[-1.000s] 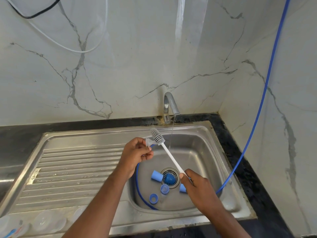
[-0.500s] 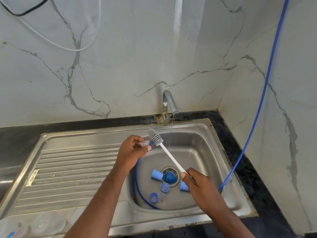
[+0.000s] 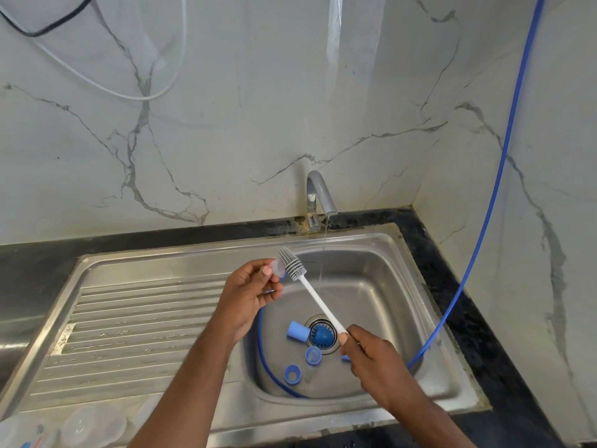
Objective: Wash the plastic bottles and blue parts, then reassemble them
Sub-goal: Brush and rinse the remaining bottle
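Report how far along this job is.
Done: unclear; clear plastic containers lie on the draining board, washed or not I cannot tell. In hand: left hand pinches a small clear plastic piece beside the grey-bristled white brush gripped by the right hand. Left: blue plastic parts lie loose in the steel sink; nothing reassembled.

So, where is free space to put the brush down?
Free: the ribbed drainboard left of the left hand; the basin floor between drain and blue hose. Crowded: blue parts round the drain, clear pieces at the front-left corner.

Blue parts around drain
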